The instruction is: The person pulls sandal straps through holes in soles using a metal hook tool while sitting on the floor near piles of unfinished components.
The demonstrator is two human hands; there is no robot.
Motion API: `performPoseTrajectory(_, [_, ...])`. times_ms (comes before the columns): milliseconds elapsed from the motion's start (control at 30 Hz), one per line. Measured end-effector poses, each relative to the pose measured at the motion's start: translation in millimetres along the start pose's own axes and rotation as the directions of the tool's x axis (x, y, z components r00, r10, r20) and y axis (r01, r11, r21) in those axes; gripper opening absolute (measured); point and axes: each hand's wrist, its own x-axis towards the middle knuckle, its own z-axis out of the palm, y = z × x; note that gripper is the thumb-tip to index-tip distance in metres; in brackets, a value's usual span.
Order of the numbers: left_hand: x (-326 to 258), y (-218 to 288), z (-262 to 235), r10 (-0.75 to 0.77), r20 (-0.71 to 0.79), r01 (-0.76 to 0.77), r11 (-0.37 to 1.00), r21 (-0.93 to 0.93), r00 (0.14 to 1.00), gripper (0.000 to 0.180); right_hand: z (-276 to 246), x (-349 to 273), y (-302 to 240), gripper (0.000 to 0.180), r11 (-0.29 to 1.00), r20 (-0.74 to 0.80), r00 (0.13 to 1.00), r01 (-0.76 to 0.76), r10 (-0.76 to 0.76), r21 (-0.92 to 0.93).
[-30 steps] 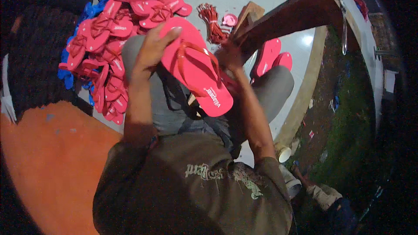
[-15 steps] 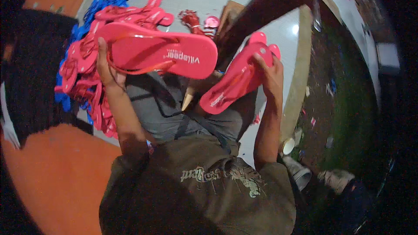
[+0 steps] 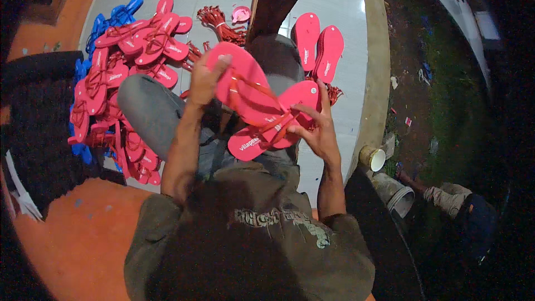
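Observation:
My left hand (image 3: 205, 82) grips a pink flip-flop (image 3: 241, 69) by its wide end, thumb on top. It slants down to the right over my lap. My right hand (image 3: 322, 134) is closed around a second pink flip-flop (image 3: 304, 93), its fingers at the side by the red strap. The two overlap and cross, red straps close together, and the toe part of one lies partly over the other. Where they touch underneath is hidden.
A heap of pink flip-flops (image 3: 108, 72) with red straps lies left, blue flip-flops (image 3: 120, 14) behind it. Bundled red straps (image 3: 220, 22) and a small pink dish (image 3: 241, 14) lie ahead. Strapless pink soles (image 3: 330, 50) lie right of a dark post (image 3: 278, 0). A white bucket (image 3: 372, 158) stands right.
The two flip-flops, held apart before, are now brought together and crossed. The left one has moved right and tilted downward. The view has shifted, uncovering the heap and the strapless soles.

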Motion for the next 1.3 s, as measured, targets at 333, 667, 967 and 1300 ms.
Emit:
performPoseTrajectory(333, [-61, -23, 39, -0.318, 0.263, 0.389, 0.875, -0.289, 0.911, 0.054, -5, 7, -2, 0.051, 0.993, 0.205, 0.972, 0.119, -0.112, -0.021])
performPoseTrajectory(667, [-79, 9, -310, -0.204, -0.696, -0.494, 0.571, -0.656, 0.689, 0.038, 52, 117, 231, 0.046, 0.932, -0.34, 0.878, -0.363, 0.338, -0.012])
performPoseTrajectory(967, [-135, -117, -450, -0.573, -0.691, -0.583, 0.403, -0.706, 0.441, 0.062, 84, 166, 230, 0.074, 0.65, -0.366, 0.742, -0.67, 0.562, -0.359])
performPoseTrajectory(1300, [-75, 9, -123, 0.323, -0.72, -0.073, 0.932, 0.356, 0.615, 0.01, 3, 106, 120, 0.036, 0.185, 0.068, 0.847, -0.192, 0.528, 0.964])
